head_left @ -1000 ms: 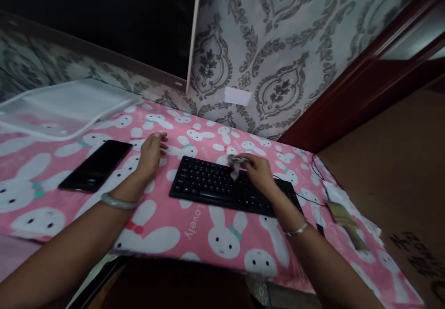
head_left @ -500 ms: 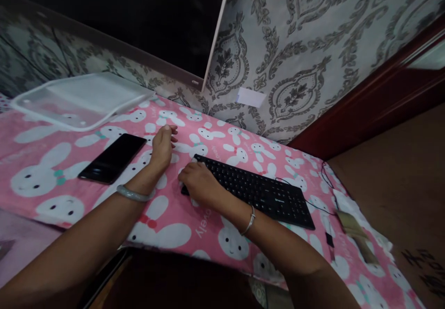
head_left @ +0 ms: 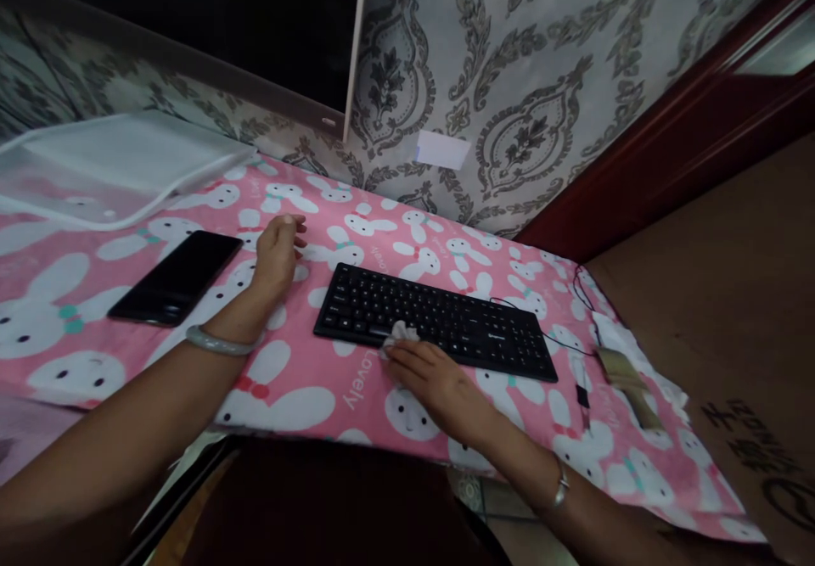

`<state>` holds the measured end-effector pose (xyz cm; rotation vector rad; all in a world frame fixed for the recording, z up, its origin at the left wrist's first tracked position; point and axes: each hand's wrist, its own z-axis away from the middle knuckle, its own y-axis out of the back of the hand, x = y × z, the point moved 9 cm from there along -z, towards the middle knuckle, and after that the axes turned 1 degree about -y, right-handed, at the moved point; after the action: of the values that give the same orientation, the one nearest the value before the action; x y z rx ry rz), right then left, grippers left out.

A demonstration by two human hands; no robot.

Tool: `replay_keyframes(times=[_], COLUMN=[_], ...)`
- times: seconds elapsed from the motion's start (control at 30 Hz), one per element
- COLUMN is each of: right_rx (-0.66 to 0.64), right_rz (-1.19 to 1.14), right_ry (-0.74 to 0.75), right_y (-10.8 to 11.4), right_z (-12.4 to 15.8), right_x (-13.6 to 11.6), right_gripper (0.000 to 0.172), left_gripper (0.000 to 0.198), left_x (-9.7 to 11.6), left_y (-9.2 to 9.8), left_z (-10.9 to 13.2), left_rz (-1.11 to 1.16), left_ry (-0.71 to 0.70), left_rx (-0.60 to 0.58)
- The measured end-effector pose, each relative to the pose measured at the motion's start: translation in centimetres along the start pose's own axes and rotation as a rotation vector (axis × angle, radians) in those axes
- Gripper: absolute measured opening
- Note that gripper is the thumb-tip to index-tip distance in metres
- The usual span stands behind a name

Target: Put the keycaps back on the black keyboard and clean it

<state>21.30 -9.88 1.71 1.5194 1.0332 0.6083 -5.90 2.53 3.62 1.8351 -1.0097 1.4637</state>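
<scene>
Pinching one small crumpled white cloth with right hand at six o'clock edge of one black plastic keyboard; left hand flat, loose, at nine o'clock, beside one black smartphone.

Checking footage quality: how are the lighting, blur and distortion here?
Head view: dim, top left nearly black; the keyboard and phone stay sharp, the right hand and its cloth slightly soft; wide-angle bending curves the table edge.
</scene>
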Motion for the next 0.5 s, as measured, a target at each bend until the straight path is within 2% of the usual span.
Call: replay_keyframes(times=[0.1,0.3,0.4,0.5], right_rx=[0.041,0.156,0.209,0.359], right_rz=[-0.002,0.075,0.156,0.241], right_ry=[-0.139,-0.406,-0.571,-0.753], right_y=[1.0,3.5,5.6,8.6], right_z=[4.5,13.7,17.9,20.1], right_x=[2.7,8.5,11.7,14.1], right_gripper=[0.053,0.050,0.045,0.041], left_gripper=[0.048,0.044,0.048,0.041], left_x=[-0.1,-1.0,-1.8,-2.2], left_y=[-0.2,-1.1,-1.9,-2.6], left_z=[0.1,-0.3,-0.4,-0.3], left_rz=[-0.012,0.003,-0.010,-0.047], left_ry=[0.010,0.061,0.119,0.146], left_rx=[-0.007,-0.074,-0.133,-0.175])
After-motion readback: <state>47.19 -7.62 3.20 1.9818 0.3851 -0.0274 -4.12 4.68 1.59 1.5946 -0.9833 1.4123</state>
